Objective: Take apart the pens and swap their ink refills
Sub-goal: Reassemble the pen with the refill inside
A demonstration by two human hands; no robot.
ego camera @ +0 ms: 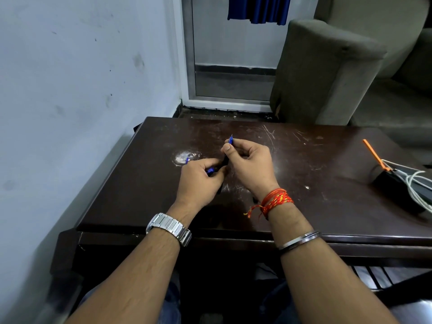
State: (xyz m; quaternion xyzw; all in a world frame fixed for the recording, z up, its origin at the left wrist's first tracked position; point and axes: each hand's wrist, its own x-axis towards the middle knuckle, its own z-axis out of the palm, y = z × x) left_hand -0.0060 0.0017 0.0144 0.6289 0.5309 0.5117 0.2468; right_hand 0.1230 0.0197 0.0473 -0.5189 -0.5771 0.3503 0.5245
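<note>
1. The pen (pixel 230 141) is slim, with a blue plastic tip ending in a thin metal point. Its dark barrel slants down from my right hand towards my left, above the middle of the desk (pixel 315 183).
2. My right hand (pixel 251 162) pinches the pen just below the tip, thumb against forefinger, with the other fingers (pixel 243 148) curled in.
3. My left hand (pixel 201 176) is clenched round a blue pen part (pixel 210 170). Another bit of blue peeks out past my knuckles.
4. My palms hide most of both pieces, so I cannot tell whether the barrel is one piece or two.
5. The desk is dark, glossy wood, scratched and scuffed.
6. At its right edge is a black object (pixel 395 183) with white cables, cut off by the frame.
</note>
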